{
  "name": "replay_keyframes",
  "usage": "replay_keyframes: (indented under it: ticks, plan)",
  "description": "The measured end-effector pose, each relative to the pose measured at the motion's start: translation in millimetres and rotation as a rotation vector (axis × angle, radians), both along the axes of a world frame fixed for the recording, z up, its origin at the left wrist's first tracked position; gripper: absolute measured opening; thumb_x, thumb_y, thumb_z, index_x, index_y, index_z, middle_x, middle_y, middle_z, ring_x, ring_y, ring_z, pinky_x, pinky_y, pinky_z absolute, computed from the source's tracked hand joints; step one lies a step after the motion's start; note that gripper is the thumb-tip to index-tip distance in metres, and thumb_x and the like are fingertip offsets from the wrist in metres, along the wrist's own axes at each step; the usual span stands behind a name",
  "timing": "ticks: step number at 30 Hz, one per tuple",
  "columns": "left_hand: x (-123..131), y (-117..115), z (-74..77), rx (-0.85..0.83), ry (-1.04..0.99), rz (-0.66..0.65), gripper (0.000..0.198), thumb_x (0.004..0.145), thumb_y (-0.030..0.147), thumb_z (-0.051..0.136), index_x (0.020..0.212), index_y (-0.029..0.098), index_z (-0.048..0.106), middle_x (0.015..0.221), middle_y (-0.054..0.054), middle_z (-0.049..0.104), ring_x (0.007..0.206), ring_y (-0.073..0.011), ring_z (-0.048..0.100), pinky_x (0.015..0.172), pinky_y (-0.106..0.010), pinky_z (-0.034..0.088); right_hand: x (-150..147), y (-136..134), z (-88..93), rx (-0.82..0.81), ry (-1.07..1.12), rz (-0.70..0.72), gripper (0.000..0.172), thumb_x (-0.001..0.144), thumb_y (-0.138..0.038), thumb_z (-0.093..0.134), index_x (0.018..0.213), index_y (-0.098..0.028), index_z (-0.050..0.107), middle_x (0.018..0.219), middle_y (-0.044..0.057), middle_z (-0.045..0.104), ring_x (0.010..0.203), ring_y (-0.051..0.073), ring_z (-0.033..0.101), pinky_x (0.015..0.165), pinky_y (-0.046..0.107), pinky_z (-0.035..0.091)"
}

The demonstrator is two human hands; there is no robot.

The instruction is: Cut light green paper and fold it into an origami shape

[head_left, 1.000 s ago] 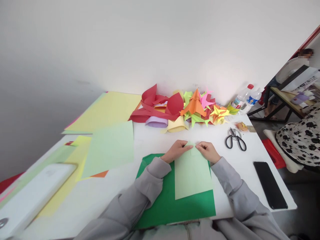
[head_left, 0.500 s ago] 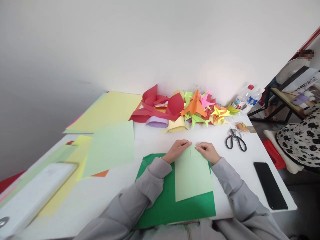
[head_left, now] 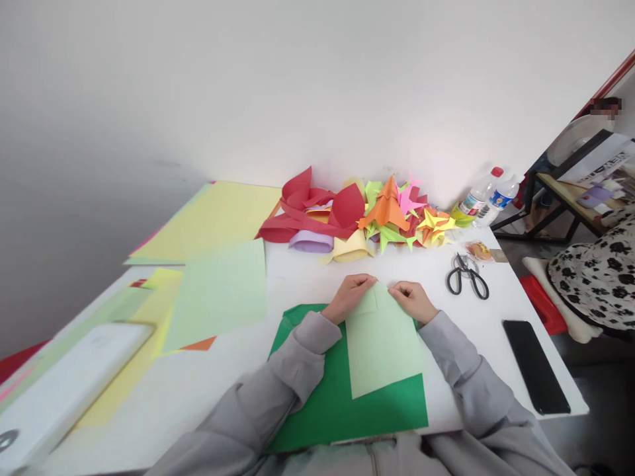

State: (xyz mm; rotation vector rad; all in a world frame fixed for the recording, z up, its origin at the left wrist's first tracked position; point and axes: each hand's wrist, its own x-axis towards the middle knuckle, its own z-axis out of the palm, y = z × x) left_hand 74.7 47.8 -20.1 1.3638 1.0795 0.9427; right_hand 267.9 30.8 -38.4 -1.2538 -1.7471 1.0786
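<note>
In the head view, the pale sheet (head_left: 389, 357) lies before the person's body, its far end at the fingertips and its bulk running back toward the torso. Its long axis points away from the body, slightly aslant. The far end comes to a blunt point, with creases just below it; the left hand (head_left: 353, 295) is nearer this tip, pinching it between thumb and fingers. The right hand (head_left: 413, 301) is curled at the slanted right edge, fingertips touching it; whether it grips cannot be told.

Under the pale sheet lies a green sheet (head_left: 317, 403) on the white table (head_left: 238, 357), which meets a plain wall (head_left: 317, 86). To the left lie mint paper (head_left: 223, 291) and a white device (head_left: 74, 390); beyond the hands, red strips (head_left: 347, 208) and folded shapes (head_left: 389, 210); to the right, scissors (head_left: 459, 271) and a phone (head_left: 536, 367).
</note>
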Motion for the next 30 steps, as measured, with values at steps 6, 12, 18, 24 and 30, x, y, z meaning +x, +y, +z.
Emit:
replay_keyframes:
  ticks: [6,12,18,24,30]
  plan:
    - [1.2,-3.0,-0.8,-0.009,0.016,-0.069,0.032,0.067,0.045,0.068,0.069,0.013,0.068,0.062,-0.001,0.062,0.061,-0.0147,0.053,0.056,-0.024,0.04,-0.8,-0.5,0.1,0.01,-0.022,0.012,0.037,0.081,-0.049,0.053,0.065,-0.017,0.06,0.056,-0.003,0.049,0.052,0.01,0.04,0.049,0.022,0.032]
    - [1.2,-3.4,-0.5,0.071,0.051,-0.115,0.028,0.069,0.041,0.067,0.07,0.014,0.07,0.067,-0.003,0.067,0.067,-0.017,0.057,0.062,-0.026,0.044,-4.6,-3.3,2.3,0.041,-0.042,0.043,0.033,0.084,-0.047,0.051,0.076,-0.017,0.064,0.058,-0.002,0.051,0.05,0.01,0.039,0.049,0.023,0.032]
    - [2.4,-3.5,-0.3,0.101,0.073,-0.108,0.025,0.071,0.04,0.065,0.074,0.015,0.072,0.076,-0.004,0.072,0.075,-0.0205,0.061,0.07,-0.03,0.047,-8.8,-5.6,6.5,0.084,-0.078,0.058,0.03,0.086,-0.043,0.048,0.077,-0.018,0.063,0.059,-0.002,0.051,0.05,0.011,0.039,0.049,0.023,0.032]
    - [0.6,-3.1,-0.7,0.043,0.009,-0.013,0.025,0.068,0.039,0.068,0.071,0.014,0.071,0.074,-0.005,0.07,0.072,-0.0194,0.06,0.067,-0.029,0.046,-5.9,-4.1,8.4,0.16,-0.112,0.013,0.028,0.085,-0.04,0.049,0.073,-0.018,0.061,0.062,-0.001,0.055,0.055,0.012,0.044,0.053,0.024,0.034]
    - [-3.3,-1.2,0.2,-0.07,-0.161,0.109,0.027,0.061,0.038,0.074,0.069,0.013,0.07,0.071,-0.005,0.068,0.065,-0.0168,0.057,0.058,-0.026,0.044,6.2,0.3,9.6,0.027,0.025,-0.125,0.035,0.078,-0.051,0.055,0.065,-0.018,0.058,0.055,-0.003,0.049,0.051,0.011,0.04,0.048,0.023,0.032]
